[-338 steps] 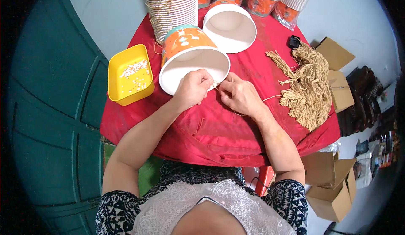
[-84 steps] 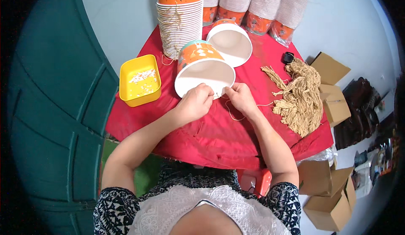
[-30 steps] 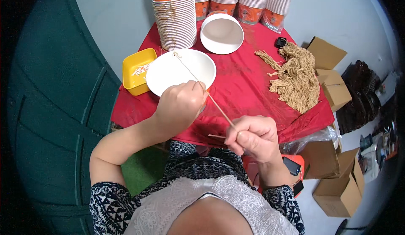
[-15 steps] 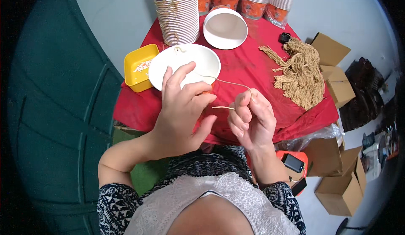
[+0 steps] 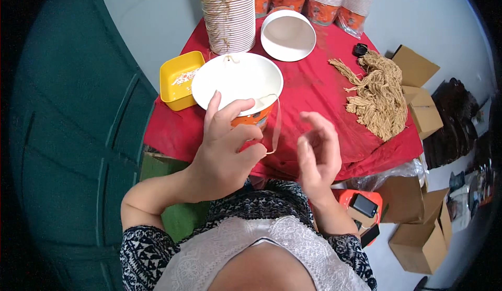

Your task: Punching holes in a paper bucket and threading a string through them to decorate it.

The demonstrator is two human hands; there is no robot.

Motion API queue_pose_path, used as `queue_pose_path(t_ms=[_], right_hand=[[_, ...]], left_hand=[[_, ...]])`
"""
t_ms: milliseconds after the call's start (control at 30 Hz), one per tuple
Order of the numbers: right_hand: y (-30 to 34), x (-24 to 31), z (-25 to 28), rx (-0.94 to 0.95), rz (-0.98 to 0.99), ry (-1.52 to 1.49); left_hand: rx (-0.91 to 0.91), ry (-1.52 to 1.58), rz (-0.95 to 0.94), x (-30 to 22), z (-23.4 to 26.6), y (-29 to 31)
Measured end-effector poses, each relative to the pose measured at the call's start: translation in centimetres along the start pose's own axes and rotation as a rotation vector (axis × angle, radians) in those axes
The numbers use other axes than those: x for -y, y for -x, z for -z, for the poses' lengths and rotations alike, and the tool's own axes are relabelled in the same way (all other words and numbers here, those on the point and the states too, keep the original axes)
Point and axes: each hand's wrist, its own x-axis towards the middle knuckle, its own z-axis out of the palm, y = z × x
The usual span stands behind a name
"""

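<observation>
A paper bucket, white inside and orange outside, stands in front of me with its mouth up. A thin beige cord comes from its near right rim and loops down to my left hand. My left thumb and index finger pinch the cord's lower end, while the other fingers reach up against the bucket's near side. Apart from the cord, my right hand holds nothing; its fingers are spread and slightly curled. Another short piece of cord shows at the bucket's far rim.
Left of the bucket, a yellow tray holds small white and orange pieces. Behind stand a tall bucket stack and a tipped bucket. A cord bundle lies right on the red cloth. Cardboard boxes stand lower right.
The cord's end has passed from my right hand to my left thumb and index finger. My right hand has opened and let go.
</observation>
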Motion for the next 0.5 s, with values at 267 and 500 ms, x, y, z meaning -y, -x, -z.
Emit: queue_pose_path(t_ms=[267, 500], right_hand=[[0.2, 0.7, -1.4, 0.352, 0.042, -0.030], [-0.6, 1.1, -2.3, 0.300, 0.125, 0.121]], left_hand=[[-0.018, -0.013, -0.020, 0.2, 0.1, 0.7], [-0.033, 0.000, 0.001, 1.2, 0.3, 1.2]])
